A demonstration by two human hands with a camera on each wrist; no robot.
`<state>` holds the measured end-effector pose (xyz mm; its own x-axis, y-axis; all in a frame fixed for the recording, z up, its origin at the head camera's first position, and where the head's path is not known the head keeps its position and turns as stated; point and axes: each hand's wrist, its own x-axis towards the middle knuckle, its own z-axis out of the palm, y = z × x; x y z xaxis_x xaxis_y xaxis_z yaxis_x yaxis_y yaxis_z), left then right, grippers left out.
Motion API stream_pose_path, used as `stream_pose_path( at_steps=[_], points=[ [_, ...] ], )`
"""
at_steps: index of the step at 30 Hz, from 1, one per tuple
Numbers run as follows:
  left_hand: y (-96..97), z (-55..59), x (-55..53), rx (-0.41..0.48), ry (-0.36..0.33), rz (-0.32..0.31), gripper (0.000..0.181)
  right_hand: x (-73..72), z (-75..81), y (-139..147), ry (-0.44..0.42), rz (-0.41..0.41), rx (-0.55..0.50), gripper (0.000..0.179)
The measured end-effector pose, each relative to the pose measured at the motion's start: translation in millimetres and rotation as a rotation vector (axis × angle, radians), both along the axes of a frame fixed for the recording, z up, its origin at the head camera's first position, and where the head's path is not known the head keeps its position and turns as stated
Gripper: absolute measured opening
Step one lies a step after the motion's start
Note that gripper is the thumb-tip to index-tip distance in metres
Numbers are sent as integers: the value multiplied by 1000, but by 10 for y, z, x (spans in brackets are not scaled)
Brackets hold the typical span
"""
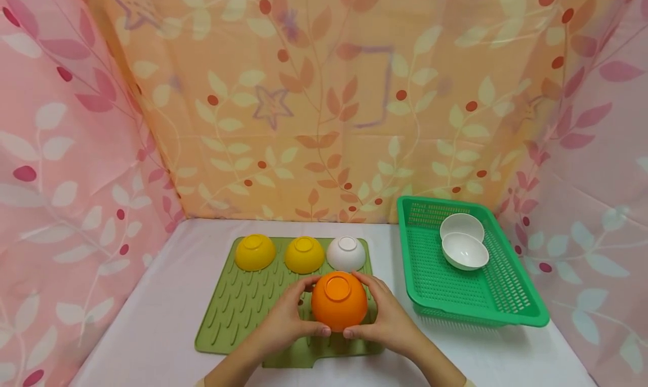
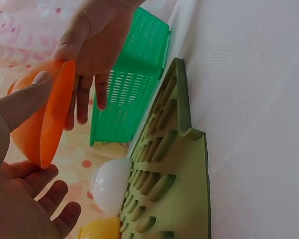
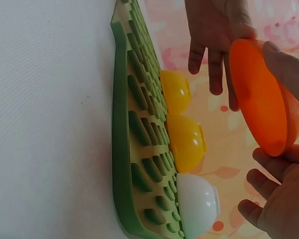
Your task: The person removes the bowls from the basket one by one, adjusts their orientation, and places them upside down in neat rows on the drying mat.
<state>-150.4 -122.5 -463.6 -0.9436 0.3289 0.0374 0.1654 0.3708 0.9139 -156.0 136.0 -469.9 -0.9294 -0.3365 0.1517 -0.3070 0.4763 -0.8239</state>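
Note:
An orange bowl (image 1: pixel 339 302), base up, is held above the green drying mat (image 1: pixel 243 308) between both hands. My left hand (image 1: pixel 286 319) grips its left side, thumb near the front rim and fingers behind. On the opposite side my right hand (image 1: pixel 387 319) holds it the same way. In the left wrist view the orange bowl (image 2: pixel 45 114) is clear of the mat. Along the mat's far edge, upside down, sit a yellow bowl (image 1: pixel 255 253), a second yellow bowl (image 1: pixel 304 256) and a white bowl (image 1: pixel 346 255).
To the right stands a green basket (image 1: pixel 420 263) of perforated plastic. Inside it a white bowl (image 1: pixel 466 252) leans against another white bowl (image 1: pixel 462 224). A white cloth (image 1: pixel 152 319) covers the table. Patterned curtains (image 1: pixel 324 94) enclose the back and sides.

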Motion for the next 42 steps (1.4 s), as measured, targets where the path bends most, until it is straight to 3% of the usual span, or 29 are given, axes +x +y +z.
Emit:
stream_pose_path(
  at_steps=[23,38,42],
  points=[
    [-14,-2,28,-102,123,-24,111,12,-39,-18,32,-15,-49,107],
    [-29,-18,24,-73,123,-32,110,41,-62,-52,11,31,-73,106],
    [-26,3,9,-54,138,-24,108,19,-54,-54,66,37,-68,105]
  ],
)
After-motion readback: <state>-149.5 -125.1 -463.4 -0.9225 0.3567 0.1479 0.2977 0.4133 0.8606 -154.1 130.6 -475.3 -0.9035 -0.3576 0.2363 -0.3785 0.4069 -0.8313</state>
